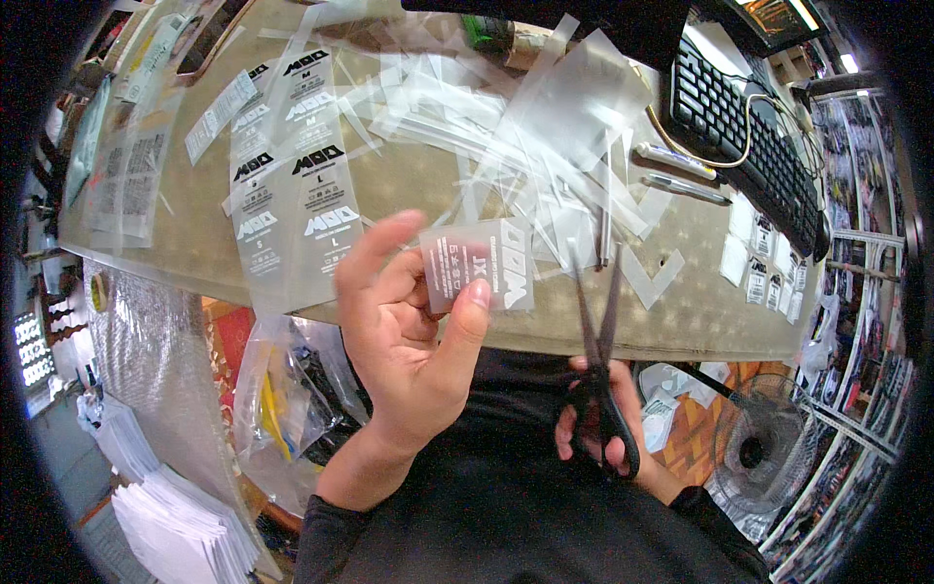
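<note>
1. Here's the left hand (413,341), raised over the counter (700,297): thumb and bent fingers pinch a clear printed label (511,268), while the index finger stands off, blurred.
2. Over to the right hand (628,389), its fingers curled about the handles of the black scissors (593,375); the blades point away from the body, parted a little, right of the label.
3. Now the containers! Below and left of the left fingers, a clear plastic bag (255,384) hangs by the counter's edge, something yellow (275,419) and something black (326,389) showing through, too crumpled to name.
4. Beyond the left fingers, long label strips (316,175) lie to the left, and loose clear sheets (574,97) pile up to the right.
5. Far right of both sets of fingers, small label stacks (764,263) sit near the keyboard (739,136), and shelves (861,237) stand crammed with blurred goods.
</note>
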A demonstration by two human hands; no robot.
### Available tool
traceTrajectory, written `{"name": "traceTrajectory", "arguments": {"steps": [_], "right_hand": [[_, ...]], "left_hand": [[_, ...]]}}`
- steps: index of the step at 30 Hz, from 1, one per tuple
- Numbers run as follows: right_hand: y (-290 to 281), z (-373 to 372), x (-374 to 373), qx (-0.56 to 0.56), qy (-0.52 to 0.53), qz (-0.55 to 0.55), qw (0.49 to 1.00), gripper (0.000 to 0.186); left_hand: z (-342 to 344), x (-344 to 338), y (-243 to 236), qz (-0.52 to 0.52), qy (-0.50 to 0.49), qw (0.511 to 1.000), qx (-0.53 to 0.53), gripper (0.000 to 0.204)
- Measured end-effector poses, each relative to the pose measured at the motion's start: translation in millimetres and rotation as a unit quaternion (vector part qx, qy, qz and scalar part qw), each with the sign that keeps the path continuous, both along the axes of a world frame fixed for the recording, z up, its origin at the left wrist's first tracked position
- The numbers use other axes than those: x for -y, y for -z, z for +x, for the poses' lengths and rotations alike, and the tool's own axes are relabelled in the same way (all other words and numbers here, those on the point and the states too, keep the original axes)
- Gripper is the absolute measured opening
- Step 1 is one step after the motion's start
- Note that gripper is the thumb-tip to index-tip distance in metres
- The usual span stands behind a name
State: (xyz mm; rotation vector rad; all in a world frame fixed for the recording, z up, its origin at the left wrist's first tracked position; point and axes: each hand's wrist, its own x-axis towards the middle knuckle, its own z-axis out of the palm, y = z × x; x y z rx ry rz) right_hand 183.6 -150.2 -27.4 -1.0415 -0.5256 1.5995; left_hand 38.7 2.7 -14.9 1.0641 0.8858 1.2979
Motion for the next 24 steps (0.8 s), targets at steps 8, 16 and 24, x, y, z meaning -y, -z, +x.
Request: {"name": "traceTrajectory", "arguments": {"steps": [8, 16, 24], "right_hand": [[-1, -18, -29, 0.084, -0.058, 0.082, 0.991, 0.090], [4, -26, -35, 0.104, -0.055, 0.098, 0.988, 0.090], [4, -27, -37, 0.117, -0.050, 0.111, 0.986, 0.089]], "left_hand": [[-3, 2, 0, 0.069, 0.014, 0.994, -0.082, 0.032], [-2, 5, -4, 0.058, 0.010, 0.996, -0.070, 0.034], [-3, 6, -4, 0.067, 0.006, 0.995, -0.075, 0.034]]}}
